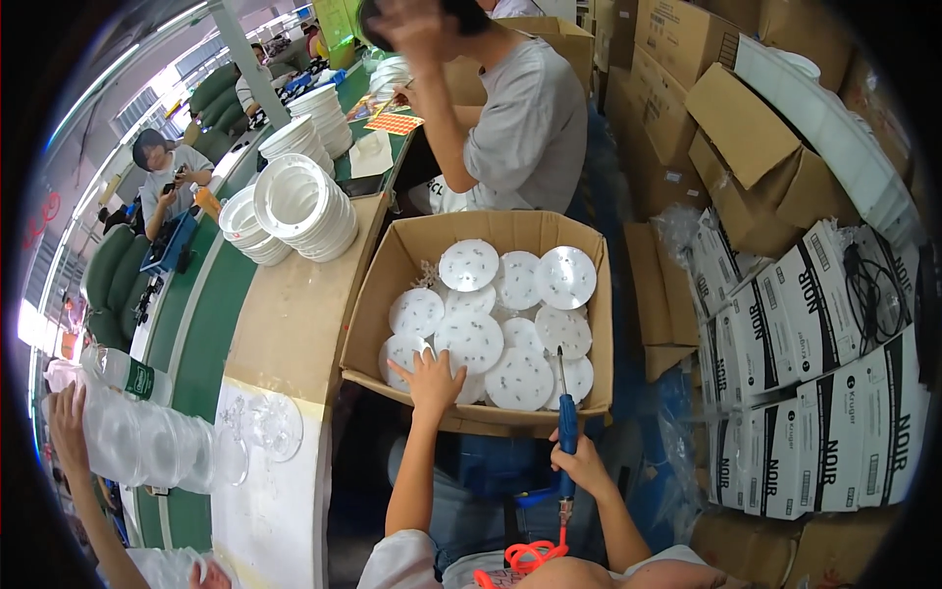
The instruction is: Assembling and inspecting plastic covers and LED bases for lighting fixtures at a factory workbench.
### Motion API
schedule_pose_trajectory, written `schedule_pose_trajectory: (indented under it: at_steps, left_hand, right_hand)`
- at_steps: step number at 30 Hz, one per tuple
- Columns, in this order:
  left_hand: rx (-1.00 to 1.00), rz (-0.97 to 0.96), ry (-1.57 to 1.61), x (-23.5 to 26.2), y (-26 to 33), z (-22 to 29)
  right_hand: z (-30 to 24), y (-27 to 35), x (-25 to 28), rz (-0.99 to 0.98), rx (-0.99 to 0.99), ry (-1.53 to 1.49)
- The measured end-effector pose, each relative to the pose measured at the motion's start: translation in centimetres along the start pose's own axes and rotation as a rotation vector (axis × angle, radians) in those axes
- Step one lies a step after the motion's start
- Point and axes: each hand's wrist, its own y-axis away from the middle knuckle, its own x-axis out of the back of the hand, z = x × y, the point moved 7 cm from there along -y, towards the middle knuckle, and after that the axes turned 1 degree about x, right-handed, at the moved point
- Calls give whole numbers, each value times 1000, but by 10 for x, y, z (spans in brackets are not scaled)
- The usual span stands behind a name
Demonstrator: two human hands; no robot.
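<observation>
An open cardboard box (378,285) in front of me holds several round white discs (469,342) dotted with small dark marks. My left hand (434,381) reaches over the near side of the box with its fingers spread, fingertips at the edge of a disc; whether they touch it I cannot tell. Gripped in my right hand (583,465) is a blue air screwdriver (567,422), held upright. Its thin bit points away from me over the discs at the box's near right. A red coiled hose (535,556) runs from its lower end.
On the left, a table carries stacked white rings (306,206) and clear round parts (267,424). Another person's hand (69,432) steadies stacked clear plastic covers (147,437). A co-worker in a grey shirt (535,118) sits beyond the box. Cartons (814,383) crowd the right.
</observation>
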Motion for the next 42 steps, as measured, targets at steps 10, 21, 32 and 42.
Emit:
schedule_pose_trajectory:
  at_steps: [10,21,32,42]
  left_hand:
    - [20,-59,9,-2,4,0]
    - [-29,155,295,22,-74,36]
    - [262,18,249,-49,-207,40]
    - [221,-80,277,-55,-223,42]
  right_hand:
    - [5,3,-2,9,-20,-20]
    - [-21,1,7,10,-38,196]
    - [-31,0,13,-103,-10,454]
    - [-55,-19,20,-155,37,439]
